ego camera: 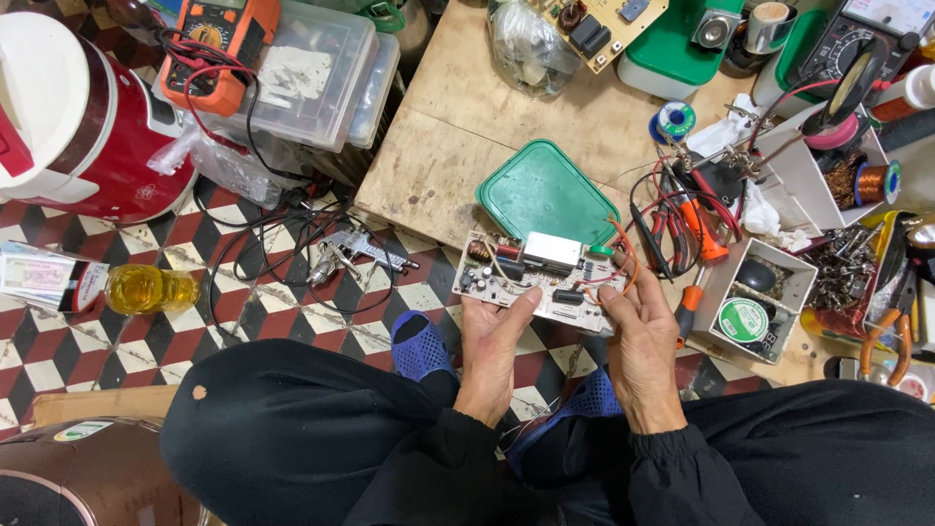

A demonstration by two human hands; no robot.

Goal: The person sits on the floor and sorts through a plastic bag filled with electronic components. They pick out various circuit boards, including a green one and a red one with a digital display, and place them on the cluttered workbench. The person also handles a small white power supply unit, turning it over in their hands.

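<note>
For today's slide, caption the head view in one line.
Both hands, left and right, hold a circuit board over a cluttered workbench.

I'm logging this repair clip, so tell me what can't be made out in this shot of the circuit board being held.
All in the head view:
- Underside of the circuit board: faces away from the camera.
- Board's near edge: covered by the left hand and right hand.
- Small board parts: too small to identify.
- Green lid: near corner hidden behind the board.
- Red cooker: cut off by the left edge.

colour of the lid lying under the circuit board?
Green; the lid shows best in the head view, just beyond the circuit board.
</note>
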